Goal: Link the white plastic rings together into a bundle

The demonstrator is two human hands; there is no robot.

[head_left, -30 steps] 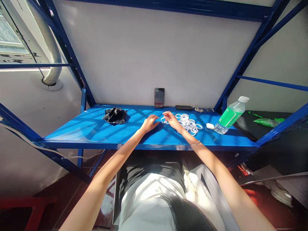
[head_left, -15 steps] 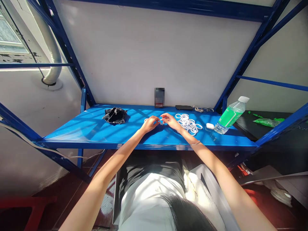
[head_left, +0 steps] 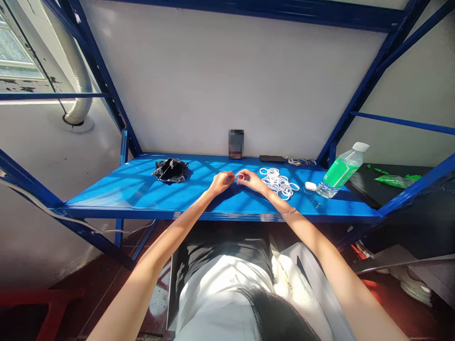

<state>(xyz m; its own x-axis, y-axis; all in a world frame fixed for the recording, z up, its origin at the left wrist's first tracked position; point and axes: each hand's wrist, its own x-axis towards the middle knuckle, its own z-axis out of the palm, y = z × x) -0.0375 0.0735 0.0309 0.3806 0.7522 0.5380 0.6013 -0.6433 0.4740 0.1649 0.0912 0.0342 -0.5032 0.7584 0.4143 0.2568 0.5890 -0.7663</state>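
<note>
Over the middle of the blue tabletop (head_left: 121, 194), both hands meet with their fingertips nearly touching. My left hand (head_left: 222, 182) is closed in a pinch; what it grips is hidden by the fingers. Between the thumb and fingers of my right hand (head_left: 250, 180) a small pale ring (head_left: 241, 176) shows in part. Just right of that hand lies a loose pile of white rings (head_left: 277, 182), spread flat and overlapping.
Left of the hands sits a crumpled black plastic bag (head_left: 171, 170). A dark upright object (head_left: 236, 144), blurred out, leans at the wall. Behind the pile are a black phone (head_left: 272, 159) and a cable (head_left: 300, 162). To the right stand a white case (head_left: 310, 186) and a bottle (head_left: 341, 170).
My right hand's fingers have curled closer round the small ring, which shows more clearly now. The white bit beside my left hand is out of sight. Both arms stay nearly in place.
</note>
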